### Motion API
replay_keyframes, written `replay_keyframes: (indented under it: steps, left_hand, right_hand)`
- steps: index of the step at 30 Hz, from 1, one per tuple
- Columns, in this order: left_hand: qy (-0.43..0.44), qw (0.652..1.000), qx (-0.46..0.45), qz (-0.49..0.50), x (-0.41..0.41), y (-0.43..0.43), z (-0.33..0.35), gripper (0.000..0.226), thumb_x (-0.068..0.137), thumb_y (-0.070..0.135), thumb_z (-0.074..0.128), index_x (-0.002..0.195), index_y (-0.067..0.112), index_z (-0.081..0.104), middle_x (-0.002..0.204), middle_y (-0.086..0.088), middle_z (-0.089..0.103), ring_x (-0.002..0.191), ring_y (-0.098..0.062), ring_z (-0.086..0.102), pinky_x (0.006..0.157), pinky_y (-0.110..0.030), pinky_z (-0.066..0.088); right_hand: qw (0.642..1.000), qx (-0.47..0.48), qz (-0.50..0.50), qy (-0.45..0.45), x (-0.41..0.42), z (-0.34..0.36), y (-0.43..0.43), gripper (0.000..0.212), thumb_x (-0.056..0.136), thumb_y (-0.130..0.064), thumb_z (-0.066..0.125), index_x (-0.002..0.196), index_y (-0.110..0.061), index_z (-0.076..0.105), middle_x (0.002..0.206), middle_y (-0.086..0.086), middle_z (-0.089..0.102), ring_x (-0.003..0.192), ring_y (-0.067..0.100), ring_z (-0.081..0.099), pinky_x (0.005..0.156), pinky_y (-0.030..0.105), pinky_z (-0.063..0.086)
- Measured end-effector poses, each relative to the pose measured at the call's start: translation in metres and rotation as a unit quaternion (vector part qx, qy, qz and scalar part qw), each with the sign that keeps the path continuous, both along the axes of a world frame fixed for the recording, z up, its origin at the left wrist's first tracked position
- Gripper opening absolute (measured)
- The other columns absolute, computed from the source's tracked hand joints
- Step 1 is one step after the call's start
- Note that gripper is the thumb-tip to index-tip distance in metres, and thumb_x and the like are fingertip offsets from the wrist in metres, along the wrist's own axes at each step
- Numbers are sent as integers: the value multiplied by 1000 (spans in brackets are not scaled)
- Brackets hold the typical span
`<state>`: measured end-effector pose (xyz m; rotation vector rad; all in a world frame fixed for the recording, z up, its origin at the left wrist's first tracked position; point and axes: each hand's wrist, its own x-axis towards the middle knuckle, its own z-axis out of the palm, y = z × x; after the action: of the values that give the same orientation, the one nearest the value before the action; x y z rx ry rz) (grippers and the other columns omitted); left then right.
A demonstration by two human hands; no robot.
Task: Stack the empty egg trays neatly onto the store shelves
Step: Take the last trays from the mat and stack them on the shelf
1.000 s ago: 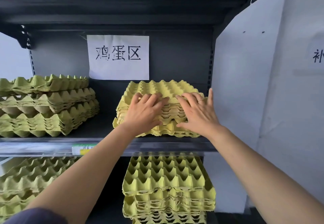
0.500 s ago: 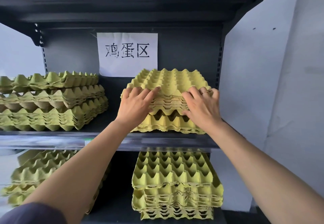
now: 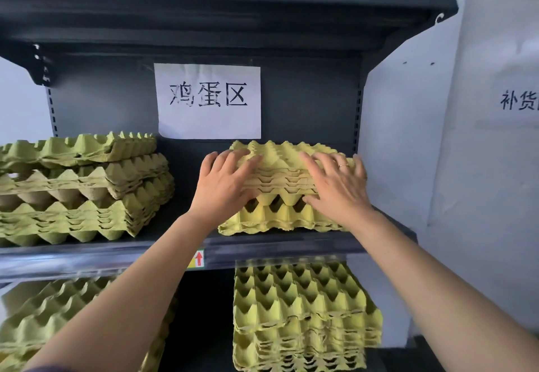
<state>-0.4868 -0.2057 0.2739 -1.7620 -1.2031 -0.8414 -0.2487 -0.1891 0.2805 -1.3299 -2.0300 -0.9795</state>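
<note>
While the sign (image 3: 208, 100) reads 鸡蛋区, left hand (image 3: 224, 185) and right hand (image 3: 338, 188) press trays (image 3: 280, 217), fingers (image 3: 230, 159) spread.

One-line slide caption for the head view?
Left hand and right hand rest on the yellow egg tray stack on the shelf under the paper sign; green egg tray stack beside it.

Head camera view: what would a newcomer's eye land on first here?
The left hand and right hand lie spread on a yellow stack of egg trays at the right of the middle shelf. Behind it hangs a white paper sign with black characters; greener tray stacks sit to the left.
</note>
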Motion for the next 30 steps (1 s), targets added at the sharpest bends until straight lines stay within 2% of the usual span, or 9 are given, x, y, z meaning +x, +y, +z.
replay_keyframes:
  steps: [5,8,10,15,20,25,27,30]
  left_hand:
    - [-15,998,-58,12,-16,-5,-1,75,72,41,74,137,25,41,134,-9,47,124,-33,42,102,-48,31]
    - [10,999,-33,14,-5,-7,-2,81,62,38,82,133,20,48,127,-10,54,123,-34,47,101,-52,34]
    - [32,999,-20,4,11,-8,0,84,58,40,84,132,20,49,124,-9,55,121,-33,49,100,-53,34]
    - [87,995,-47,-22,70,-10,6,78,79,44,68,144,25,28,142,-5,39,133,-28,32,109,-49,21]
    - [92,993,-74,11,129,-1,8,81,87,41,58,147,20,8,148,-6,24,137,-28,21,111,-48,14]
    - [71,988,-111,79,180,14,5,90,83,39,62,147,20,1,145,-10,27,135,-30,24,110,-53,13]
    - [57,988,-109,98,191,19,3,90,82,34,64,146,19,3,143,-9,29,133,-30,26,109,-57,12]
    - [24,987,-107,115,202,24,-1,79,79,25,66,141,18,18,135,-5,36,129,-28,32,109,-61,8]
  right_hand:
    - [999,-21,-23,6,-7,7,-6,105,76,-57,68,152,-26,2,152,4,26,137,27,27,109,59,20]
    - [996,-49,-62,29,7,7,-5,112,72,-59,70,151,-27,-3,153,4,22,139,27,25,108,62,19]
    - [994,-64,-71,50,15,4,-6,112,72,-58,71,151,-28,-3,153,4,22,139,28,24,108,63,19]
    - [995,-64,-57,51,35,-8,-7,101,78,-42,72,152,-24,6,153,6,23,142,26,18,114,54,18]
    - [996,-30,-34,80,63,-13,-6,95,72,-41,78,148,-13,26,145,10,37,136,31,32,106,49,34]
    - [992,-48,-14,113,96,-12,0,84,86,-43,62,150,-13,18,146,7,35,135,29,30,103,44,37]
    - [991,-61,-10,118,106,-12,5,82,89,-44,58,151,-14,14,147,7,35,135,28,30,101,41,38]
    - [990,-94,12,107,119,-14,14,80,91,-44,55,151,-16,11,148,7,33,134,28,31,101,39,39]
